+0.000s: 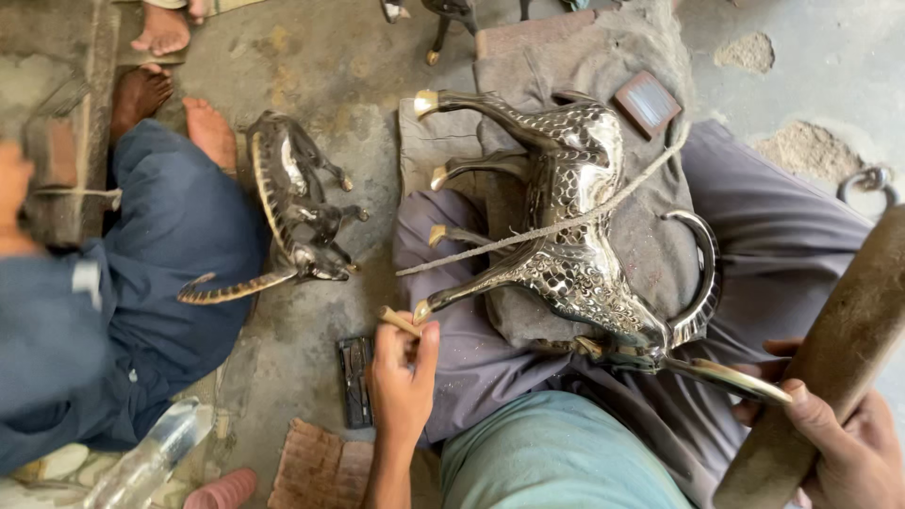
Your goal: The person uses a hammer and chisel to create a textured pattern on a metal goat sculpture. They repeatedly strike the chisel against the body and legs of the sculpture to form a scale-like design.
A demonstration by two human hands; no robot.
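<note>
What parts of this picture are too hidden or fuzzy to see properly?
Head view only:
- Right hand: partly cut off by the bottom edge; the wooden mallet runs off the right edge.
- Left hand: the small tool in its fingers is too small to identify.
- Another person's hand at the left edge: blurred.
- Metal animal: its underside lies hidden against the cloth.

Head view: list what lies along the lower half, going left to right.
Blue-clad co-worker's leg → small metal animal figure → dark flat tool on the floor → left hand holding a small wooden-handled tool → large silver animal figure on the lap → right hand gripping a wooden mallet.
</note>
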